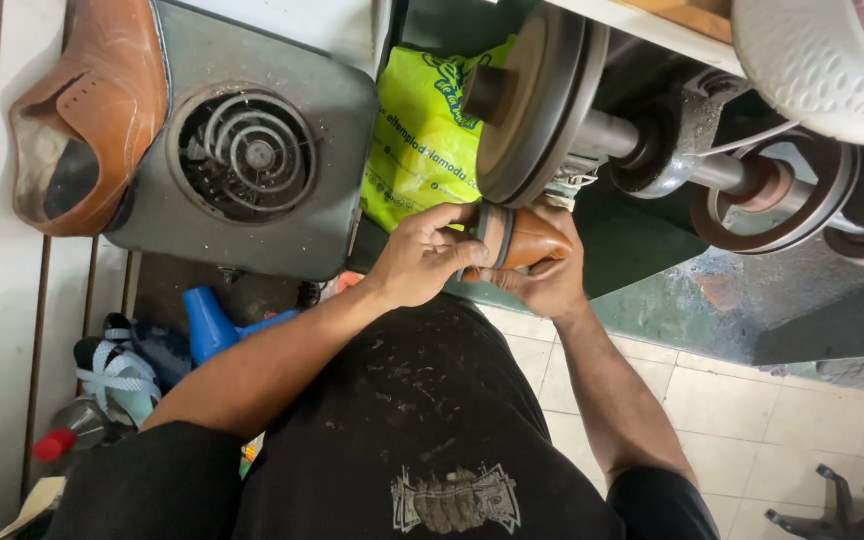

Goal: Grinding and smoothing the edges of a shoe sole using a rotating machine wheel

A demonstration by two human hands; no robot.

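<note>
Far left: a tan shoe sits upside down on a post, opening toward the camera, parked off to the side and well apart from the hands. Next to it a grey box w/ round vent grille, prob. part of the machine's housing. Below that, on the floor: a blue dryer-like tool, some light-blue straps and a red-capped bottle, all just stashed by the wall. A yellow-green bag is wedged between the box and the wheel.

Centre: left hand is closed over the heel end of a brown shoe, fingers wrapped on top, thumb side toward the sole edge. Grip looks tight, likely to steady the shoe vs. the wheel's pull. The shoe lies on its side between both hands, sole edge w/ grey band turned up, touching or nearly touching the lower rim of the big sanding wheel; can't tell if there's full contact. Right hand cups the shoe from below and at the toe end, fingers curled round it, so it's clamped from two sides, close in front of the body.

Right: the wheel's shaft runs on to a smaller brown wheel. A white knit shoe rests on the shelf above. Tiled floor below; black stand in the corner.
</note>
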